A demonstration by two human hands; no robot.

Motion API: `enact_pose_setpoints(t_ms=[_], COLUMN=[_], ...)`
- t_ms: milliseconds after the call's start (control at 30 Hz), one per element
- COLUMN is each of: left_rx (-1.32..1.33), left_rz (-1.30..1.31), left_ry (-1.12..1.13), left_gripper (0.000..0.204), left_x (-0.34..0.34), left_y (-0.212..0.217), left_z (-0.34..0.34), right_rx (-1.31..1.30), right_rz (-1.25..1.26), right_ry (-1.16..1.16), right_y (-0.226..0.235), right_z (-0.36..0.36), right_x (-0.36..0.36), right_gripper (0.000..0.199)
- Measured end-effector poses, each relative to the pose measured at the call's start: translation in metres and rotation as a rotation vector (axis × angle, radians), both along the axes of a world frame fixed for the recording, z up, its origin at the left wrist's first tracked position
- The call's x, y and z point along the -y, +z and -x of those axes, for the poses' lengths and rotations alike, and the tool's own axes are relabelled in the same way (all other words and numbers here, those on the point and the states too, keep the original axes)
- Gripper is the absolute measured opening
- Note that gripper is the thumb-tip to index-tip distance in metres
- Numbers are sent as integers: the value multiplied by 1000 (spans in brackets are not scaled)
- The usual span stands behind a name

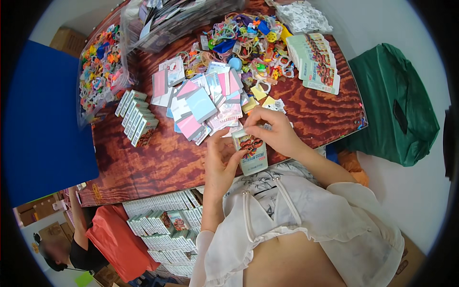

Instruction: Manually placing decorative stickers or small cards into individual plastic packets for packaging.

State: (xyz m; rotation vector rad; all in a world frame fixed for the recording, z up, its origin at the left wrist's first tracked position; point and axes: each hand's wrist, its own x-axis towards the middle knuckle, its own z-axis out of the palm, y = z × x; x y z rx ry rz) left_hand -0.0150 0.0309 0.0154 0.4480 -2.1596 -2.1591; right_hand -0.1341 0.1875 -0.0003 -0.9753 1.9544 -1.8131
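Close to the table's front edge, my left hand point(223, 160) grips a small pale green printed box point(252, 155) by its side, thumb across its front. My right hand point(275, 131) pinches at the box's upper end, thumb and fingertips together; whether a small item is between them I cannot make out. Just beyond my hands lies a loose pile of pink, blue and white cards point(201, 105). Several yellow and white small pieces point(260, 92) lie past my right hand. A fanned stack of flat, matching green boxes point(319, 67) rests at the right.
Filled small boxes point(137, 119) stand in a row at the left. Colourful trinkets point(248, 38) are heaped at the back, beside clear bags point(103, 67) and white packets point(306, 18). Many packed boxes point(167, 225) sit below the table. Another person point(81, 244) is at lower left.
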Motion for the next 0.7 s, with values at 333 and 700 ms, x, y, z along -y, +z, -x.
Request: enact_pose_setpoints(t_ms=[333,700], left_rx=[-39,18], left_rz=[-158,-9], left_ry=[-19,-69], left_gripper=[60,65], left_x=[1,-1], left_y=[-8,-6], left_z=[-2,-4], right_rx=[229,101], right_rz=[-111,-205], right_ry=[66,149], right_y=[14,19], right_z=[20,20], right_x=[0,-10], right_gripper=[8,5])
